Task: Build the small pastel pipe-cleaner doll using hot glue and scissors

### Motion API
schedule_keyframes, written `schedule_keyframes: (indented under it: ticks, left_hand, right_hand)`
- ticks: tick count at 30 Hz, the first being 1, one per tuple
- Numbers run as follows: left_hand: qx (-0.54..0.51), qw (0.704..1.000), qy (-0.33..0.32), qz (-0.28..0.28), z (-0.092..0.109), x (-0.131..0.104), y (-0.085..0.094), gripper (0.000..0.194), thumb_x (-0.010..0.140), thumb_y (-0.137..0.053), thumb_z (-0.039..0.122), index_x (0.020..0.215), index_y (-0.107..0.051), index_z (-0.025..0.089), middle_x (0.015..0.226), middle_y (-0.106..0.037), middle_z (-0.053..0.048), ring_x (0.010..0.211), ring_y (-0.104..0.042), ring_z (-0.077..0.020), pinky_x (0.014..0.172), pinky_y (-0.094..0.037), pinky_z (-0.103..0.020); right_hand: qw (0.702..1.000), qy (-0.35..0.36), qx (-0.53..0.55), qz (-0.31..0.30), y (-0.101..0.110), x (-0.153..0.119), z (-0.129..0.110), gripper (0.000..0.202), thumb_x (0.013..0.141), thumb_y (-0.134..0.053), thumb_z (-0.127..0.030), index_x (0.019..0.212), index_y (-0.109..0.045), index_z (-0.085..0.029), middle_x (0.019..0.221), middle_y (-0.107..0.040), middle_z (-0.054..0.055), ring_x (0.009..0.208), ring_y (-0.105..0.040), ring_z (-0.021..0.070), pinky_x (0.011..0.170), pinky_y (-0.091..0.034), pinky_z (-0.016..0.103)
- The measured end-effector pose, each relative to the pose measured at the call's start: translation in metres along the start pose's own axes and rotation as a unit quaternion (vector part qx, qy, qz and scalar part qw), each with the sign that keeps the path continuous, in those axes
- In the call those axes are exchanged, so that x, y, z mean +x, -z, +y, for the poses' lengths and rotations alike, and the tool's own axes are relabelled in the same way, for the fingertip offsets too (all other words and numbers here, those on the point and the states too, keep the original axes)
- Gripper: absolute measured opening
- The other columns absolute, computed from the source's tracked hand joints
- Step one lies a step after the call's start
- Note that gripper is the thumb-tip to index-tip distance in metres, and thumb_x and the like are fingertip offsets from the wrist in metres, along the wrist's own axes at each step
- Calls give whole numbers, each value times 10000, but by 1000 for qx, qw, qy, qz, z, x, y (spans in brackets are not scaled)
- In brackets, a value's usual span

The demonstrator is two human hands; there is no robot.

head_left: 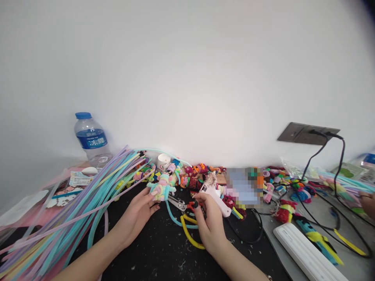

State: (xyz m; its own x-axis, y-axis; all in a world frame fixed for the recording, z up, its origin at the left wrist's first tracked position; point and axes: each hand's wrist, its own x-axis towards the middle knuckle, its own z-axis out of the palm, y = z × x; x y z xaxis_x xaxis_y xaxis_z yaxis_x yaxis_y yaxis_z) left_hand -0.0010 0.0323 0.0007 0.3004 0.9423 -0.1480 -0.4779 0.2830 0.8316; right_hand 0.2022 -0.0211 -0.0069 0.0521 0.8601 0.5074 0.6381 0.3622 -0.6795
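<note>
My left hand (139, 212) pinches a small pastel pipe-cleaner figure (162, 187) in pink, yellow and turquoise. A turquoise pipe cleaner (172, 219) curves down from below the figure and passes behind my right hand (211, 222). The thumb and forefinger of that hand are drawn together; anything between them is too small to make out. Just left of its fingertips lie pliers or cutters (178, 203) with metal jaws and red handles. Behind it rests a pale pink glue gun (215, 199). A bent yellow pipe cleaner (187, 234) lies on the black mat (152, 253).
A large bundle of pastel pipe cleaners (88, 210) spreads at left, near a water bottle (92, 138). Behind my hands stand a paper cup (163, 161) and several colourful figures. At right are a white case (307, 249), black cables (341, 164) and another person's hand (367, 203).
</note>
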Motion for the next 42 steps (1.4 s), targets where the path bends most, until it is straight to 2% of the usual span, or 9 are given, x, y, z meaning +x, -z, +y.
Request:
schedule_keyframes:
  ticks: [4,9,16,24,28,30,35,42]
  left_hand:
    - [20,1000,-13,18,-2,1,1,248,787,-598,302,1021,-603,219,1052,-628,-43,909,-581,-187,782,-478,-313]
    - [16,999,-37,2,-1,-1,-3,263,785,-600,281,1043,-593,234,1182,-587,-43,1041,-553,-225,871,-469,-353]
    - [39,997,-50,47,-4,-1,1,293,753,-641,307,1037,-602,248,1022,-647,-42,942,-588,-223,763,-495,-314]
    - [96,990,-63,81,-2,1,0,330,728,-662,335,1038,-577,261,899,-639,-18,862,-600,-204,668,-484,-277]
    - [85,984,-88,132,0,2,-2,390,685,-691,345,1049,-577,259,989,-644,-25,936,-591,-221,714,-491,-286]
    - [80,980,-105,150,-1,3,1,384,695,-681,352,1052,-566,270,1044,-629,-19,978,-576,-216,731,-488,-283]
    - [72,976,-135,156,-4,7,8,323,739,-641,359,1040,-548,288,1010,-616,-2,1023,-552,-215,756,-484,-292]
    - [69,977,-133,153,-3,6,3,292,757,-623,349,1027,-538,279,1079,-613,-19,1054,-551,-239,791,-480,-328]
  right_hand:
    - [1000,1,-13,-1,0,1,-1,201,850,-409,-143,1021,-504,-188,908,-572,60,846,-547,202,730,-453,340]
    - [1000,5,-21,-3,0,1,-1,196,848,-410,-138,1010,-504,-197,911,-579,58,851,-549,198,729,-451,327]
    - [999,5,-45,-8,4,4,4,215,856,-385,-125,1027,-499,-190,933,-580,68,862,-543,211,732,-437,345]
    - [990,52,-103,-78,6,9,-2,208,807,-450,-101,991,-523,-167,876,-563,61,841,-503,215,723,-404,347]
    - [977,93,-144,-125,6,7,-10,59,788,-508,-166,839,-536,-172,786,-551,39,787,-468,215,681,-367,343]
    - [971,100,-155,-153,5,4,-15,69,779,-535,-183,848,-537,-181,818,-558,35,805,-458,216,697,-358,348]
    - [949,105,-204,-217,-6,-3,-23,183,762,-592,-226,938,-542,-212,962,-548,45,876,-440,240,726,-352,368]
    - [942,88,-213,-244,-13,-9,-26,114,769,-560,-178,868,-509,-202,938,-534,46,883,-439,243,724,-363,371]
